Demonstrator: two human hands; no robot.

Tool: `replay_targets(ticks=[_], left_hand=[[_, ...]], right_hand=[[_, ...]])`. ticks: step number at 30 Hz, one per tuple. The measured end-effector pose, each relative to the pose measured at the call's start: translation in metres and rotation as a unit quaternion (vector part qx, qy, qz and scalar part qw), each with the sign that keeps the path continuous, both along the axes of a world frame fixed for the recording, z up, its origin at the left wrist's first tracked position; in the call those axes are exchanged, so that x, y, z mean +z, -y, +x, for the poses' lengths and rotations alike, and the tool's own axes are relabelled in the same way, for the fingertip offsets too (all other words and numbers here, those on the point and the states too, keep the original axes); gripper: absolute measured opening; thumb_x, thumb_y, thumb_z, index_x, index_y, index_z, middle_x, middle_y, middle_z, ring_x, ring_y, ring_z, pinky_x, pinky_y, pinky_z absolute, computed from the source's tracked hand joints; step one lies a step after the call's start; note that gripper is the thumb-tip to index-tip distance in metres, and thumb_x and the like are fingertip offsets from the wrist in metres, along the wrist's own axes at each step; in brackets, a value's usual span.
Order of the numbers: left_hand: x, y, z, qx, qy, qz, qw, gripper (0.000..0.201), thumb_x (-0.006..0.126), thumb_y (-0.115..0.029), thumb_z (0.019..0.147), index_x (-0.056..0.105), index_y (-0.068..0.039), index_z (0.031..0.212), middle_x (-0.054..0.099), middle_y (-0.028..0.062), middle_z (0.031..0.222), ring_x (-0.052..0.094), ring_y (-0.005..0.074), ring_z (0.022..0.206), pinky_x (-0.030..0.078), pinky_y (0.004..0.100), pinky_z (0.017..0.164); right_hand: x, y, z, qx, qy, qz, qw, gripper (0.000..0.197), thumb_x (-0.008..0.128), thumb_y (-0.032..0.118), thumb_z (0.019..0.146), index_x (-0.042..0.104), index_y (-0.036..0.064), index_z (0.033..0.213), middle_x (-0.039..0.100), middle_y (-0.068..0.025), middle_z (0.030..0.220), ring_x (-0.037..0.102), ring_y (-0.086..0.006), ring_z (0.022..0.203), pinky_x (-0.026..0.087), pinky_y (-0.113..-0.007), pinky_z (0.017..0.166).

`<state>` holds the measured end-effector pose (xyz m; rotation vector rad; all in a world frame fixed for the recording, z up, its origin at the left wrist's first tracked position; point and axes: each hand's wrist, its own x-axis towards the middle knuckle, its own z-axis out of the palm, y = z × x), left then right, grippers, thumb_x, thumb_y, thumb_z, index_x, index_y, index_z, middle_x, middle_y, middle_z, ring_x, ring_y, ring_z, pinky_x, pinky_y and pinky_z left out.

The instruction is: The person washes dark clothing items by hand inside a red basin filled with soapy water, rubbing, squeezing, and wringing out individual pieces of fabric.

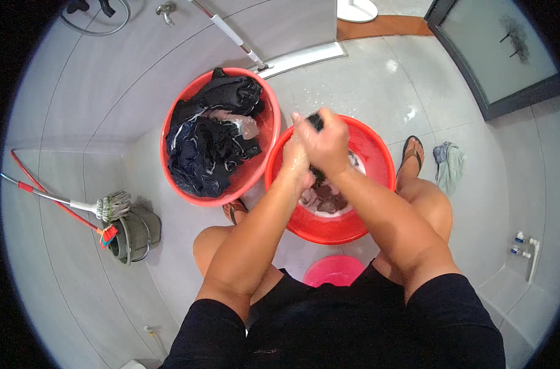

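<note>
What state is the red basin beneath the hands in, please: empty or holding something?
Holding something: inside the red basin sits murky liquid with white foam at its edge; how deep it is, I cannot tell.

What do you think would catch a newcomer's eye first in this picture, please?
Probably the bright red basin at the centre, with foamy water inside and a dark cloth squeezed above it in the person's left grip and right grip. Just left stands a second, coral-red basin heaped with dark clothes. Farther left, a mop leans by a dark bucket.
</note>
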<state>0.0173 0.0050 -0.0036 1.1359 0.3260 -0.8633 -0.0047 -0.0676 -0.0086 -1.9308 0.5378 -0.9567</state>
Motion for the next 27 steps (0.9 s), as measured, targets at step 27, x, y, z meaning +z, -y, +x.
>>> replay_targets(ticks=[27], left_hand=[[-0.035,0.008,0.003,0.073,0.011,-0.063,0.995,0.016,0.059,-0.024,0.096,0.066,-0.010,0.099,0.065,0.0037,0.091,0.064,0.0180,0.079,0.054,0.0357,0.068]], right_hand=[[0.002,0.002,-0.007,0.046,0.019,0.016,0.999,0.019,0.065,0.015,0.085,0.062,0.0077,0.068,0.063,-0.0175,0.072,0.059,-0.0372,0.059,0.047,-0.047,0.053]])
